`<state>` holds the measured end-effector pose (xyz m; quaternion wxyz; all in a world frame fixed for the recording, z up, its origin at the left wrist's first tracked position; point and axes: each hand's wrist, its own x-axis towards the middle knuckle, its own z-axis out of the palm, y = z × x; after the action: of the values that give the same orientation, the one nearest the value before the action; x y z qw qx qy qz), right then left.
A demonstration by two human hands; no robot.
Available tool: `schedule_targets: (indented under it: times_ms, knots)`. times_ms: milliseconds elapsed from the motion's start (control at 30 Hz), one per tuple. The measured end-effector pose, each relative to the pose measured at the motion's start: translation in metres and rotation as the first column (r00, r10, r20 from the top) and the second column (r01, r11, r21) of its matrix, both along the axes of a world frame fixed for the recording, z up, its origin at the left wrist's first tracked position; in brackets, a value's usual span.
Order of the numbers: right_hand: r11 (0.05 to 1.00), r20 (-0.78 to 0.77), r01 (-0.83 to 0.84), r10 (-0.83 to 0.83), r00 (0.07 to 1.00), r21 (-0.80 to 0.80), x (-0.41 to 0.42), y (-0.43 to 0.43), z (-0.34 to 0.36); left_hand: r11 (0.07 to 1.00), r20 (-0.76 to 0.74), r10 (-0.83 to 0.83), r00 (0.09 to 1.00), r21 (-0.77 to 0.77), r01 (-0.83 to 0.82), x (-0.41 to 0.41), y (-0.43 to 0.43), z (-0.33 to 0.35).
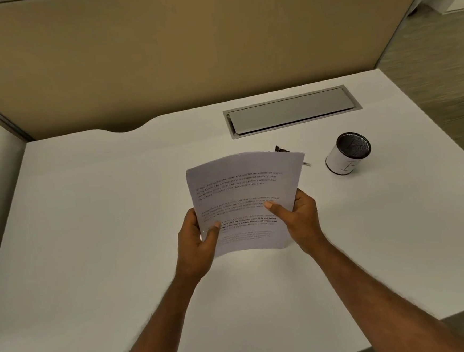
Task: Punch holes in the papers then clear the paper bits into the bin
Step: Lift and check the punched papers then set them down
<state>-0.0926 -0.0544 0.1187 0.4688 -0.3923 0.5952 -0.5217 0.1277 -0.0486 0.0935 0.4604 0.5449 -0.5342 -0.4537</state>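
We hold a thin stack of printed papers (244, 200) in the air above the white desk (89, 214), tilted toward us. Our left hand (196, 242) grips the lower left edge, and our right hand (298, 218) grips the right edge a little higher. Each thumb lies on the printed face with the fingers curled behind.

We judge the sheets light and limp. The top edge already bows, so they will sag or fan apart if we hold them by one corner. They probably slide on each other too, so we want the edges squared before punching. Pinching close to the side that goes into the punch should keep them aligned.

A small dark object (281, 149) peeks out just behind the stack's top right corner. It may be the hole punch, but the papers hide most of it.

The little cylindrical bin (347, 153), white with a black mesh rim, stands on the desk well to the right. Its inside looks dark, and we cannot make out any paper bits in it. A grey cable hatch (289, 111) sits shut in the desk beyond.
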Motion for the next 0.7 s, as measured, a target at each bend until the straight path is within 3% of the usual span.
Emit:
schedule_targets:
  times_ms: [167, 433, 700]
  knots:
    - [1.000, -0.057, 0.013, -0.013, 0.998, -0.004, 0.006, 0.002, 0.002, 1.000, -0.054, 0.025, 0.998, -0.016, -0.026, -0.013, 0.006, 0.008]
    - [0.986, -0.018, 0.026, -0.030, 0.999, -0.166, 0.006, 0.003, 0.014, 0.977, -0.058, 0.134, 0.989, -0.157, -0.142, -0.010, 0.006, 0.021]
    - [0.988, -0.043, 0.043, -0.049, 0.998, -0.147, 0.012, 0.001, 0.019, 0.976, -0.053, 0.152, 0.987, -0.150, -0.159, -0.017, 0.004, 0.032]
